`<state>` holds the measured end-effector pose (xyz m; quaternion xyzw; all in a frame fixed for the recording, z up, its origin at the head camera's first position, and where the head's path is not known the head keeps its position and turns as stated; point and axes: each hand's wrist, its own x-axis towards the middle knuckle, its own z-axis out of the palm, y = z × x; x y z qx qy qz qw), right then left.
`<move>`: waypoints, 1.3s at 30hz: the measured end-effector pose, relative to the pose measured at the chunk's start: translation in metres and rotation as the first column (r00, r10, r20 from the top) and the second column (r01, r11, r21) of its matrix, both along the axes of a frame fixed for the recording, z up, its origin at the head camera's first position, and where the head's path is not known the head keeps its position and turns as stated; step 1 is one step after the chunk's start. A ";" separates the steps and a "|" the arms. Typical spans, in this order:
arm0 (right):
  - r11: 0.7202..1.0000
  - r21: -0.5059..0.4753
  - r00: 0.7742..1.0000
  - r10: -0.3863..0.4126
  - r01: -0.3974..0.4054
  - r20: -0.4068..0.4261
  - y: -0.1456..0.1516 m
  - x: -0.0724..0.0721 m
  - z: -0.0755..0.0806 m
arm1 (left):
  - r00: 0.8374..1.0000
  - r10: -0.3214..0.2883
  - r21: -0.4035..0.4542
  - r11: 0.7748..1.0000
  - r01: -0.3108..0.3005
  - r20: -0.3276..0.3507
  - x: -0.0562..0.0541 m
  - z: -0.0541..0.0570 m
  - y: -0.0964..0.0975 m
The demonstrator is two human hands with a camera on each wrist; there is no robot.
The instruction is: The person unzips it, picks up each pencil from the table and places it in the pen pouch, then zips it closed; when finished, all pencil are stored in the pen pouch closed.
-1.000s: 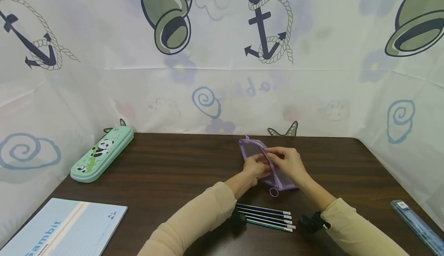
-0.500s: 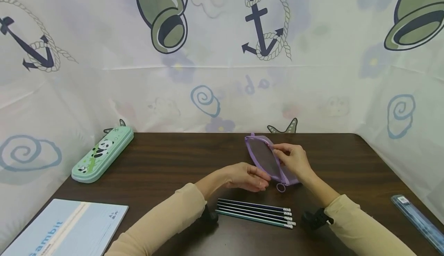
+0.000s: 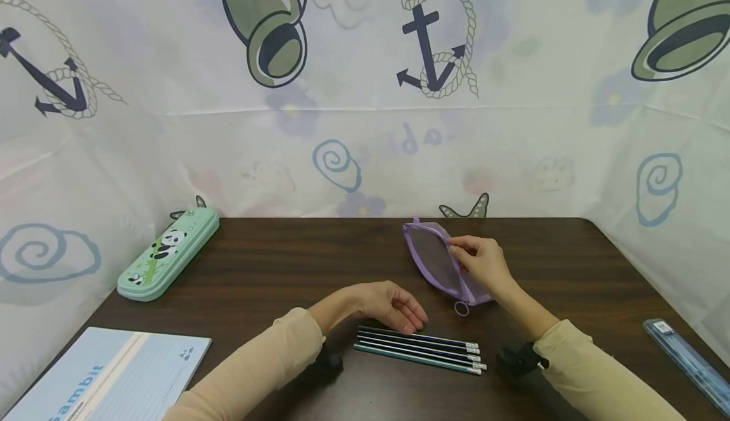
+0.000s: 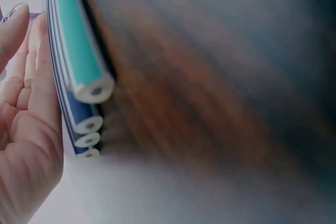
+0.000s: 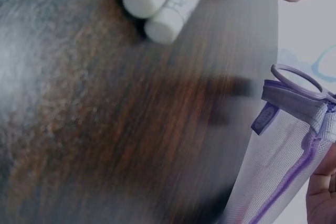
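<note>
Left hand (image 3: pixel 390 307) moves from the purple pouch (image 3: pixel 438 259) to just beside the pencils (image 3: pixel 419 347), grip empty, fingers loose; right hand (image 3: pixel 483 262) alone pinches the pouch, apparently holding it open.

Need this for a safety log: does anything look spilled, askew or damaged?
Nothing stands out: the pencils lie side by side, the right hand holds the open purple pouch, and the panda case is closed.

Cloth-screened study corner, dark wood-grain table (image 3: pixel 285 256), anchor-printed white cloth (image 3: pixel 365 78) on three sides, pencils (image 3: pixel 419 359), blue notebook (image 3: pixel 125 370), panda case (image 3: pixel 171 253)
</note>
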<state>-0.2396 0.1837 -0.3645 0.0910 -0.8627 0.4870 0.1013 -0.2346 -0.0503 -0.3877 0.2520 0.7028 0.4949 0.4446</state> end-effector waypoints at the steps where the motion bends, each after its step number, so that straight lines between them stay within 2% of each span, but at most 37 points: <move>1: 1.000 0.001 1.000 0.000 0.000 -0.002 0.000 0.000 0.000 | 1.000 -0.011 -0.001 1.000 0.011 -0.013 0.000 0.000 0.000; 12: 1.000 0.002 1.000 -0.002 0.002 -0.003 -0.001 0.000 0.000 | 0.983 -0.112 0.001 0.994 0.113 -0.148 0.002 -0.001 0.000; 19: 1.000 0.001 1.000 -0.001 0.001 0.011 -0.002 0.001 0.001 | 0.966 -0.089 -0.037 0.996 0.082 -0.241 0.004 0.001 0.000; 23: 1.000 0.006 1.000 0.000 0.000 0.006 -0.002 0.001 0.001 | 0.949 -0.084 -0.064 0.996 0.068 -0.303 0.004 0.003 0.000; 35: 1.000 0.006 1.000 0.003 -0.003 0.008 -0.002 -0.001 0.001 | 0.896 -0.131 -0.150 0.986 0.074 -0.423 0.008 0.005 0.002; 39: 1.000 0.004 1.000 0.005 -0.005 0.007 -0.002 -0.001 0.001 | 0.871 -0.129 -0.175 0.983 0.051 -0.474 0.008 0.004 0.003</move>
